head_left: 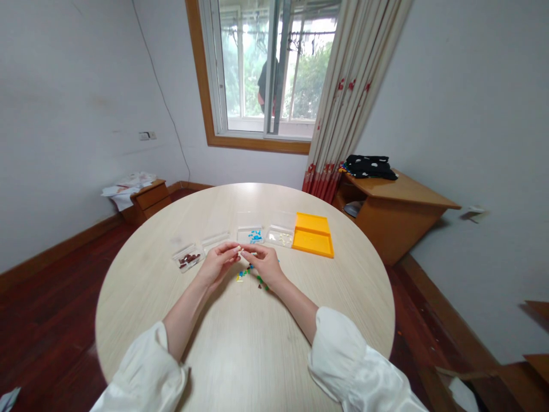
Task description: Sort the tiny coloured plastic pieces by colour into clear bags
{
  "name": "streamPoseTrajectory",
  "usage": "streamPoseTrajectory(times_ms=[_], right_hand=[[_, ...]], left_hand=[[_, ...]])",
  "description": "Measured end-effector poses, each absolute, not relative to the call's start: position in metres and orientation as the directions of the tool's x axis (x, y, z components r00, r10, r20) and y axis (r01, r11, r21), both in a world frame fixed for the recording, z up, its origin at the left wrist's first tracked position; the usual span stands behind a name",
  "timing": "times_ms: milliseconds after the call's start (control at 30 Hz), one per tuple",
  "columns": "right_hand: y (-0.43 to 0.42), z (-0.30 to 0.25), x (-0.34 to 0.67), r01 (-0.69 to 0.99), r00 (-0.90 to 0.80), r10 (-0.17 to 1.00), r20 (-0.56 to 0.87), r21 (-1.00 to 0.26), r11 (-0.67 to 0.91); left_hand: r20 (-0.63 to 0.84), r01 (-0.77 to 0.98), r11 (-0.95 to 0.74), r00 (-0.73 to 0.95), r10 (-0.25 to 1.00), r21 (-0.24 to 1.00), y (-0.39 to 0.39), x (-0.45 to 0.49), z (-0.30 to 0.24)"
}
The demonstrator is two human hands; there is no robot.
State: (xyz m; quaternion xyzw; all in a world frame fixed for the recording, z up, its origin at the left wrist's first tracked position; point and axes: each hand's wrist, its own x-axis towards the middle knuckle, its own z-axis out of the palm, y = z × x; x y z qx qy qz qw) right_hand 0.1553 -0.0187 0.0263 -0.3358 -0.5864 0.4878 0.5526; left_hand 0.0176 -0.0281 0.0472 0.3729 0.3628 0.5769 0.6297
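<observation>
My left hand (218, 263) and right hand (266, 264) pinch one tiny pale piece (238, 248) together above the round wooden table (240, 343), near four clear plastic trays (187, 257) and one yellow lid (313, 233).

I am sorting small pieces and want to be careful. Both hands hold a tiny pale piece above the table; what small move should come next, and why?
Probably carry the pale piece, pinched between the left hand and right hand, forward to the clear tray of pale pieces. The trays seem sorted by colour: brown pieces in one, blue pieces in another.
</observation>
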Motion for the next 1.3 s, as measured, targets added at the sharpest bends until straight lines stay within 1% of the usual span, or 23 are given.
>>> streamPoseTrajectory(times_ms=[133, 267, 400, 667, 833, 1100, 1300], right_hand=[[-0.02, 0.027, 0.154, -0.175, -0.174, 0.933, 0.314, -0.943, 0.284], [-0.02, 0.026, 0.154, -0.171, -0.182, 0.933, 0.311, -0.944, 0.282], [-0.019, 0.024, 0.154, -0.115, -0.189, 0.932, 0.308, -0.95, 0.291], [-0.018, 0.022, 0.156, -0.012, -0.184, 0.916, 0.357, -0.933, 0.361], [-0.016, 0.021, 0.157, 0.014, -0.188, 0.911, 0.367, -0.927, 0.376], [-0.016, 0.021, 0.158, 0.022, -0.197, 0.907, 0.371, -0.924, 0.383], [-0.014, 0.016, 0.157, -0.028, -0.229, 0.926, 0.299, -0.953, 0.301]], left_hand=[[-0.051, -0.473, 0.074, 0.061, 0.997, 0.878, -0.028, 0.018, 0.048], [-0.058, -0.476, 0.084, 0.069, 0.996, 0.876, -0.028, 0.018, 0.048], [-0.034, -0.445, 0.063, 0.073, 0.997, 0.893, -0.027, 0.017, 0.046], [-0.08, -0.452, 0.088, 0.037, 0.996, 0.887, -0.027, 0.015, 0.046], [-0.079, -0.438, 0.089, 0.041, 0.996, 0.894, -0.025, 0.014, 0.044], [-0.021, -0.374, 0.012, -0.021, 1.0, 0.928, -0.026, 0.017, 0.046], [0.108, -0.226, -0.132, -0.117, 0.987, 0.965, -0.025, 0.02, 0.042]])
